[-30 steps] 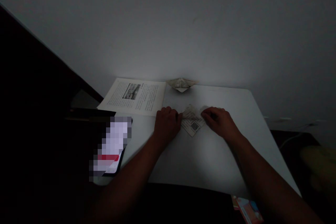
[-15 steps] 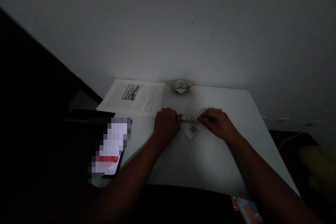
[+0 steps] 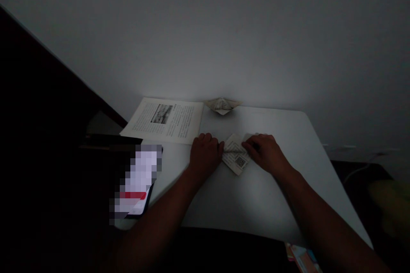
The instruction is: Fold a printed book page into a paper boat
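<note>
A folded piece of printed paper (image 3: pixel 235 158), diamond-shaped with a QR code on its near part, lies on the white table (image 3: pixel 221 209). Its left corner is pinched by my left hand (image 3: pixel 206 152), whose fingers are closed and rest near the tabletop. On the other side my right hand (image 3: pixel 263 151) grips the right corner between thumb and forefinger. A dark crease line runs across the paper between both hands. Behind it, by the wall, stands a folded paper boat (image 3: pixel 222 106) made of similar printed paper.
Printed sheets (image 3: pixel 166 120) with a picture lie at the table's back left. A lit phone (image 3: pixel 137 183), its screen blurred out, rests at the left edge. The wall (image 3: pixel 224 42) borders the table's back. Something colourful (image 3: pixel 304 258) shows below the front edge.
The folded paper looks flatter, with a straighter crease between my hands. Both hands still hold its corners. The whole view has shifted slightly.
</note>
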A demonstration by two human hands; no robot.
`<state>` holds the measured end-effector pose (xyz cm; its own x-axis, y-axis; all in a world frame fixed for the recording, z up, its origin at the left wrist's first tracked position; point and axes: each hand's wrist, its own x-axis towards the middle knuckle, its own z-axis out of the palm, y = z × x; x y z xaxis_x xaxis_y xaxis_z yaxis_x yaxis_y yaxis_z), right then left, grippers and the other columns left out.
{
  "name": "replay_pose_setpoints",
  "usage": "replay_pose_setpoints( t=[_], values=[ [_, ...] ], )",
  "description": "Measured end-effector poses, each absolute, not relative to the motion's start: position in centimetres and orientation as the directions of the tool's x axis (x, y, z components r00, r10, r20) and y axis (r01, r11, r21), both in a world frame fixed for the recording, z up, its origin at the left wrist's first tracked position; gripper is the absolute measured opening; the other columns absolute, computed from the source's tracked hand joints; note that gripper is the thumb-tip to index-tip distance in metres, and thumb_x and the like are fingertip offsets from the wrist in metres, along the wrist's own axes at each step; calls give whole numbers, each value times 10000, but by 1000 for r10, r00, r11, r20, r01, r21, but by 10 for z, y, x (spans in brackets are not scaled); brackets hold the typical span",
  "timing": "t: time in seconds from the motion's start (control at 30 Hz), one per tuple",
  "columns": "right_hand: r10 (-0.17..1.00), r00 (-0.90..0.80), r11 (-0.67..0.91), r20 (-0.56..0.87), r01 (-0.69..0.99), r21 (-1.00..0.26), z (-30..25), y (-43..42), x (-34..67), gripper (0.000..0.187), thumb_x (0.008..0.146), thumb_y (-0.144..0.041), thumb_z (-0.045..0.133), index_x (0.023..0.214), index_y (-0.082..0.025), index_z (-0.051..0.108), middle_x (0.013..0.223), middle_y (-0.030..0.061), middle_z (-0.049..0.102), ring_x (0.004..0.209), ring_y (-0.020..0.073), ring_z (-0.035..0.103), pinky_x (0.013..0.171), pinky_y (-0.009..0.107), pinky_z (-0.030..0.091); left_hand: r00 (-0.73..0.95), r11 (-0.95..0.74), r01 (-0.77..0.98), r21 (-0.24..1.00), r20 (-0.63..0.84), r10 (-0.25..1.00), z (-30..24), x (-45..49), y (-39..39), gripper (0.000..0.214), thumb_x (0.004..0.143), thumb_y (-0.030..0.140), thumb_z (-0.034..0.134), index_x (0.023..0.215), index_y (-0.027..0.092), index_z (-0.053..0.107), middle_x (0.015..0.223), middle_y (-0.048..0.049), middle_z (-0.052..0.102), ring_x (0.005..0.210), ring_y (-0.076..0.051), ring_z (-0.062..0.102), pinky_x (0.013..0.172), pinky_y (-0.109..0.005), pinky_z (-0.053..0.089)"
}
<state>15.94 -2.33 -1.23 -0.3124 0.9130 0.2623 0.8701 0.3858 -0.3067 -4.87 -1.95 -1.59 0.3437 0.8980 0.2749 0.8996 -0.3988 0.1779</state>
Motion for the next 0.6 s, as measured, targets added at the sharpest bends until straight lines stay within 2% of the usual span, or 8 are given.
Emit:
replay_pose_setpoints(
  t=[0.33,0.6],
  values=[
    [926,-263,348,271,874,-340,-16,-22,158,263,850,-366,540,660,-205,623,610,-2,633,580,150,535,673,316,359,335,-376,915,149,240,911,-14,-47,-21,307,909,343,415,759,154,606,850,-89,580,879,-236,504,773,-376,376],
    [931,-253,342,264,859,-381,-14,-23,158,265,847,-354,539,646,-199,616,594,-3,620,575,145,529,648,292,368,285,-334,921,200,239,928,-11,-46,-25,291,898,397,439,810,158,580,864,-77,591,857,-218,506,782,-357,371]
  ],
)
